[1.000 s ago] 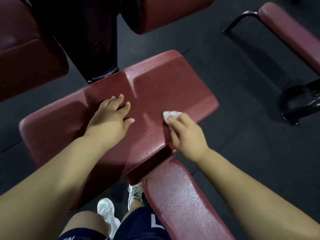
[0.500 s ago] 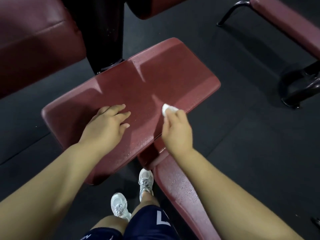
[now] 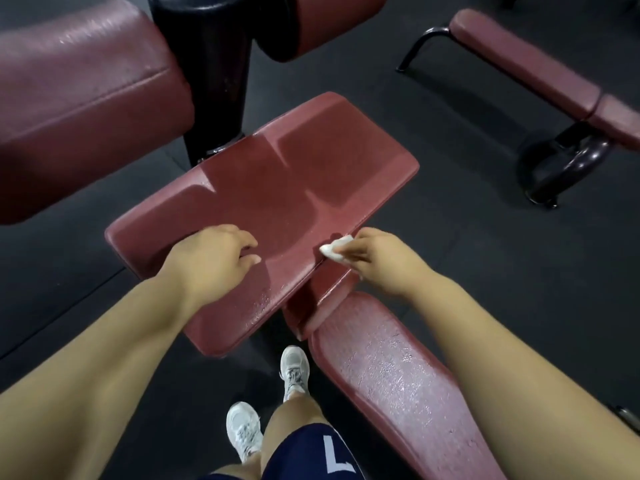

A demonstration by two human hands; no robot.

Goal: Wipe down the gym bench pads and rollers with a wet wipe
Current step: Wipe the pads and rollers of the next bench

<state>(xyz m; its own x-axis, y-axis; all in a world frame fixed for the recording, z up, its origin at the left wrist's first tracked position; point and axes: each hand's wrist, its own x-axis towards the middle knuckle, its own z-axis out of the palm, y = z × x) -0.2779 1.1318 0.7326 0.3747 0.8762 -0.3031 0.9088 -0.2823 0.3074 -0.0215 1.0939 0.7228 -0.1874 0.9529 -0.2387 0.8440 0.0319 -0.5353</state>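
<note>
Crumpled white wet wipe [image 3: 335, 249]: pinched by right hand [image 3: 381, 261], drawn back from mid-surface to near right edge of maroon vinyl bench pad [image 3: 277, 188]. Left hand [image 3: 211, 258]: laid relaxed on pad, nothing held. Top judged nearly covered

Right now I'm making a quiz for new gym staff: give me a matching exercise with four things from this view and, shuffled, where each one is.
Things:
1 wet wipe
2 left hand
3 white shoes
4 second bench

Places:
A on the dark floor
B resting on the wide pad
C upper right of the view, nobody touching it
D pinched by the right hand at the pad's edge

Pairs: 1-D, 2-B, 3-A, 4-C
</note>
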